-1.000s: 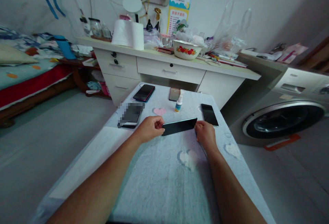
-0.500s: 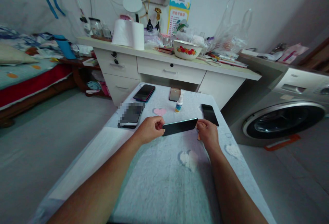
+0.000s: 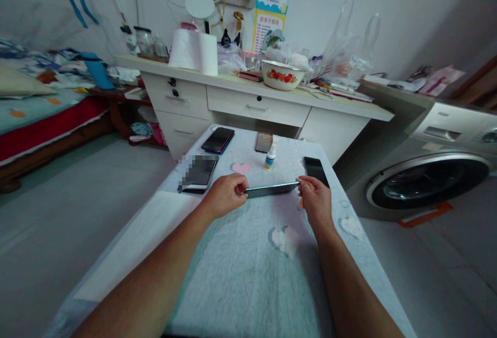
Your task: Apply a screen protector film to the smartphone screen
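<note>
Between my two hands a dark smartphone (image 3: 272,190) is held sideways, seen at a steep slant so that it looks like a thin strip. My left hand (image 3: 228,194) pinches its left end between thumb and fingers. Its right end is gripped by the fingertips of my right hand (image 3: 315,198). Behind my right hand lies a black phone (image 3: 316,171), partly covered by it. Just beyond the held phone a small white bottle (image 3: 270,158) with a blue and yellow label stands upright on the patterned tablecloth (image 3: 240,276).
On the table's left side lie a dark phone (image 3: 218,140) and a partly pixelated dark device (image 3: 200,171). A brownish phone (image 3: 264,142) rests behind the bottle. A white desk (image 3: 233,97) carrying a flowered bowl (image 3: 282,75) stands at the back, a washing machine (image 3: 435,136) at right.
The held phone has tilted flatter, so less of its dark face shows. My right hand has risen very slightly; both hands keep their grip.
</note>
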{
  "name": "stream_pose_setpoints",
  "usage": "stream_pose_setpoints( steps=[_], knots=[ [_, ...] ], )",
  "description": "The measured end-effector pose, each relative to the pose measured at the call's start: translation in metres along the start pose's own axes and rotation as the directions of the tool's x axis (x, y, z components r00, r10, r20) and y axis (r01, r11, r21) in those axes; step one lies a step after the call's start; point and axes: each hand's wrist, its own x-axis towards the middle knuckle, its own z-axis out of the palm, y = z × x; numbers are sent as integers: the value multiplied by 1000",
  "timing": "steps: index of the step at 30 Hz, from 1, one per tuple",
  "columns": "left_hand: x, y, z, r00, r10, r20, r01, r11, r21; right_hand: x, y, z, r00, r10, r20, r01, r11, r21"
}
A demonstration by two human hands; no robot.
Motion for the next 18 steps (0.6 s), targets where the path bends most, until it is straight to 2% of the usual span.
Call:
stream_pose_setpoints(
  steps=[9,12,18],
  knots=[
    [-1,-2,-2,990,56,129,-54,998,-17,0,-5,0,995,104,0,-104,992,77],
    [-1,-1,-3,983,103,151,-102,995,-13,1,-5,-2,989,148,19,-148,989,20],
    [-3,-1,-1,965,103,240,-114,993,33,3,-5,-8,968,225,109,-208,966,-152]
  ],
)
